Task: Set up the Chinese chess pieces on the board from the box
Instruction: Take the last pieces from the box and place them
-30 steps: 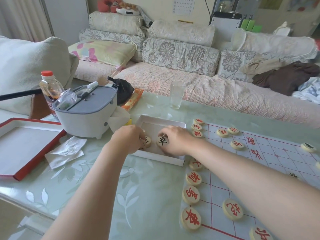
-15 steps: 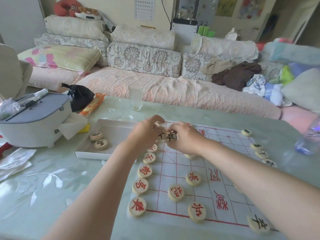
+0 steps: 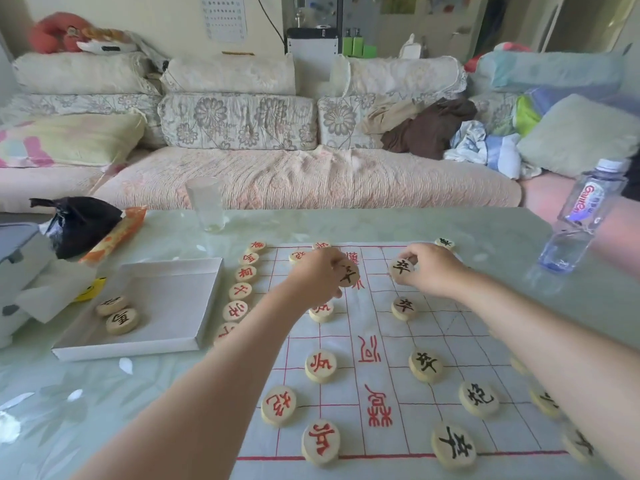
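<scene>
While both hands hover over the far half of the cloth board (image 3: 377, 317), the left hand (image 3: 317, 277) pinches a black-lettered piece (image 3: 348, 274) and the right hand (image 3: 431, 270) pinches a second black piece (image 3: 401, 268), the two well apart. On the board, red pieces (image 3: 320, 366) sit on the left side and black pieces (image 3: 426, 365) on the right. Left of it, the white box (image 3: 173, 306) holds two loose pieces (image 3: 122, 320). A glass (image 3: 205, 204) stands farther off, a water bottle (image 3: 578, 220) at far right.

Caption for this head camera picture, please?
Left hand and right hand each hold a black-lettered piece over the board; two pieces lie in the box.
</scene>
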The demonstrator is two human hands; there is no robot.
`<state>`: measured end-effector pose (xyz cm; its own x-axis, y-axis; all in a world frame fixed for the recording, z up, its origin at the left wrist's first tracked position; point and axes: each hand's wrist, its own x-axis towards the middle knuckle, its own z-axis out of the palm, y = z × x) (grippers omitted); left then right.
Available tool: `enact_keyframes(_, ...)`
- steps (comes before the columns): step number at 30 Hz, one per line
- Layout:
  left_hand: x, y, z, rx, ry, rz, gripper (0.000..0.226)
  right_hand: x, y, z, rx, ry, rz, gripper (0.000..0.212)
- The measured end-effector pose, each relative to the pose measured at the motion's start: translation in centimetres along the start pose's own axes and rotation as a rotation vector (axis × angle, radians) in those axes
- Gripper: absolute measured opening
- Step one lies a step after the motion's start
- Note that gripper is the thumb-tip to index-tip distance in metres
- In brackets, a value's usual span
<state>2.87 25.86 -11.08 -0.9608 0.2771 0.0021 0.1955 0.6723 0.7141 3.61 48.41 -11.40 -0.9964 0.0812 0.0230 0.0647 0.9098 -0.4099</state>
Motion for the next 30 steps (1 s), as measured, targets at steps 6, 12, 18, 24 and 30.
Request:
enact_keyframes(6,4.4,2.3,2.2,0.121,0.018,0.104,0.02,4.3,2.8,0.9,-0.008,-0.051,0.029,0.044)
enact_keyframes(12,7.2,0.9,3.0,0.027,0.035,0.045,0.023,6.2,2.7,3.1,-0.04,-0.093,-0.027,0.024)
enact_keyframes(18,8.3,0.3,3.6,-0.153,0.043,-0.018,0.019,5.9,2.3,2.6,-0.119,-0.081,-0.01,0.053)
enact_keyframes(24,8.6,0.5,4.0,-0.372,0.069,-0.082,0.019,5.2,-0.5,0.9,0.306,-0.068,-0.178,0.054)
enact_keyframes(30,8.6,0.9,3.3,-0.496,0.03,-0.125,0.012,5.2,-0.7,1.2,0.331,-0.018,-0.198,0.033)
